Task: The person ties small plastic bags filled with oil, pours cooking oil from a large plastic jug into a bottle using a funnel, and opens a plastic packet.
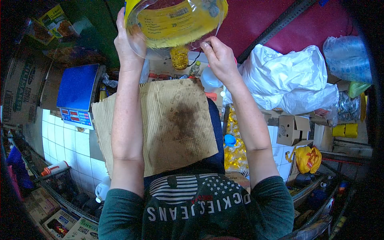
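Note:
A large clear round container with a yellow printed label [168, 24] is held up at the top of the view, tilted so its rim faces me. My left hand [130, 42] grips its left side. Near its lower right rim, my right hand [218, 58] pinches a thin dark strand that hangs down. Behind and below the container is a smaller vessel of yellow liquid [179, 58]. Under my forearms, a flat piece of cardboard [160, 120] with dark stains lies across my lap.
A blue-topped scale [78, 88] stands at the left. Large white plastic bags [284, 76] fill the right side, above an open small carton [292, 130]. Bags of yellow liquid [236, 156] with a blue item [229, 140] lie beside my right forearm.

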### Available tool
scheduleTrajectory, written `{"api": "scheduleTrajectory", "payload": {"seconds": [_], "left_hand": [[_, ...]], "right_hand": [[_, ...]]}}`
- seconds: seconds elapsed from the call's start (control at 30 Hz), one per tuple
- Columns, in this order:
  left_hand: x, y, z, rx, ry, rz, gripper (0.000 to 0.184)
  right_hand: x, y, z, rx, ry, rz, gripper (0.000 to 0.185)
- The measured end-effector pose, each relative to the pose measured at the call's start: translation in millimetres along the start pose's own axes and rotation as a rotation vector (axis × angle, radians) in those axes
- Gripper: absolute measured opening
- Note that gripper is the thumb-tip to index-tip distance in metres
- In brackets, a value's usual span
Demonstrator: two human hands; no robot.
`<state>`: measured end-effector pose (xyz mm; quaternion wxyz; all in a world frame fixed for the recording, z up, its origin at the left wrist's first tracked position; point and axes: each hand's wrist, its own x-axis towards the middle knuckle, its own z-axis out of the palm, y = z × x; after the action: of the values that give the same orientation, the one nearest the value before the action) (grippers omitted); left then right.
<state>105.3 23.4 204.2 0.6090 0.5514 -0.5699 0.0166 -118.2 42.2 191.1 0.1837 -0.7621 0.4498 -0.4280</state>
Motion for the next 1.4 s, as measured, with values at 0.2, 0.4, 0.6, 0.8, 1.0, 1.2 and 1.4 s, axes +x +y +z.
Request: {"api": "scheduleTrajectory", "payload": {"seconds": [0.2, 0.4, 0.6, 0.8, 1.0, 1.2, 1.4], "left_hand": [[0.9, 4.4, -2.5, 0.084, -0.004, 0.009, 0.046], [4.0, 7.8, -4.0, 0.105, -0.006, 0.009, 0.044], [5.6, 5.8, -4.7, 0.127, -0.016, -0.03, 0.044], [6.3, 4.8, -4.7, 0.102, -0.001, 0.012, 0.045], [6.5, 6.8, -5.9, 0.077, 0.004, 0.041, 0.044], [7.0, 11.8, -7.3, 0.059, 0.003, 0.004, 0.043], [7.5, 9.1, -8.0, 0.083, 0.011, 0.035, 0.044]], "right_hand": [[-1.0, 1.2, 0.4, -0.031, -0.003, 0.014, 0.018], [-0.7, -0.2, 0.3, -0.028, 0.002, 0.013, 0.018], [0.3, -2.8, 0.4, -0.015, -0.01, 0.027, 0.019], [0.8, -1.8, 1.1, -0.021, -0.002, 0.009, 0.019], [1.1, -2.0, 1.4, -0.017, 0.001, 0.0, 0.019], [1.2, -2.7, 1.8, -0.015, 0.001, 0.003, 0.019], [1.1, -1.1, 3.0, -0.012, 0.004, -0.005, 0.018]]}}
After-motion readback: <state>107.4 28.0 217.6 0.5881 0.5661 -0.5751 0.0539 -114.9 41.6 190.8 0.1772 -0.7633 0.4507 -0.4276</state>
